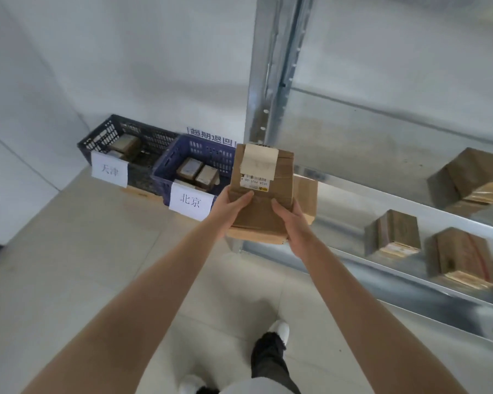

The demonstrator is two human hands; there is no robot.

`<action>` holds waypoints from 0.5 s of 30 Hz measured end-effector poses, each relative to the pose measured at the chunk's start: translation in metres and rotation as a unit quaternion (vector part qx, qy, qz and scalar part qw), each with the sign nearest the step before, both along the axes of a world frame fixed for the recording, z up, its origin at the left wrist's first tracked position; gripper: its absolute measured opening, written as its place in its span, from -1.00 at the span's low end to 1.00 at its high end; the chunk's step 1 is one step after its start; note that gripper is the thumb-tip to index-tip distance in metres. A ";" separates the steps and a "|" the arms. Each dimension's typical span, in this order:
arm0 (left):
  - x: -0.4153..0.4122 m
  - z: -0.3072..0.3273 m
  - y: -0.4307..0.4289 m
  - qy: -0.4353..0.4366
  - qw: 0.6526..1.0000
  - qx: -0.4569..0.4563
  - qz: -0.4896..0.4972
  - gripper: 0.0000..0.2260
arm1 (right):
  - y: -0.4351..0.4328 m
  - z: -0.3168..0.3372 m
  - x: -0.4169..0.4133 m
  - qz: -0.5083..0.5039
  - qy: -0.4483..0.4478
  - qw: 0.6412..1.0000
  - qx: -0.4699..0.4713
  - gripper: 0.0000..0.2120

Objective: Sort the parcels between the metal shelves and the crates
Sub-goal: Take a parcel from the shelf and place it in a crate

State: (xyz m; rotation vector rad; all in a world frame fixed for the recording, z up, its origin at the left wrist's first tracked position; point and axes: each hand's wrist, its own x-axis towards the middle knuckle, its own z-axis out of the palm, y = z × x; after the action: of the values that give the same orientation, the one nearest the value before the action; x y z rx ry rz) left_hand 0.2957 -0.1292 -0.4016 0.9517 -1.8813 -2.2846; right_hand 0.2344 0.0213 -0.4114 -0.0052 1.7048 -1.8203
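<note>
A brown cardboard parcel [264,177] with a white barcode label and tape is held up in front of me. My left hand [230,207] grips its near left edge and my right hand [292,223] grips its near right edge, thumbs on top. Another cardboard box [306,196] shows just behind it on the right. Two dark plastic crates stand on the floor by the wall: the blue one [180,163] with a white paper sign holds several small parcels, the black one [111,132] further left holds a parcel too.
The metal shelf unit [271,81] stands at the right with an upright post behind the parcel. Three brown boxes [393,233] sit on its shelves. A printed sign [211,136] is on the wall behind the crates. My feet stand on a tiled floor [83,251].
</note>
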 end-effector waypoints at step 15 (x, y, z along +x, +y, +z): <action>0.049 -0.009 -0.168 0.004 0.999 -0.006 0.052 -0.56 | -0.170 0.004 0.035 0.074 0.012 0.997 -0.016 -0.51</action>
State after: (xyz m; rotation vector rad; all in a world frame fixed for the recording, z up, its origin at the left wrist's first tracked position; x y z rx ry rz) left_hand 0.3443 -0.2970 -0.4108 1.0124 -1.7970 -2.2124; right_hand 0.2691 -0.1487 -0.4079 -0.1621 1.6453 -1.7451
